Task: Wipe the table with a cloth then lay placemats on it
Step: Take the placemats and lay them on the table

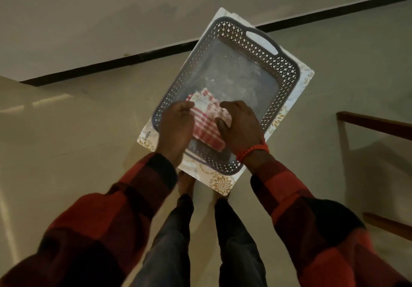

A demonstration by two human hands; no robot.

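A folded red-and-white checked cloth lies in the near end of a grey perforated plastic basket. My left hand grips the cloth's left side and my right hand grips its right side, thumb pressed on top. The basket rests on a stack of white placemats with gold floral corners, which lies on the floor. The placemats show only around the basket's edges.
A pale tiled floor meets a wall along a black skirting strip. A brown wooden furniture frame stands at the right. My legs and bare feet are just below the placemats.
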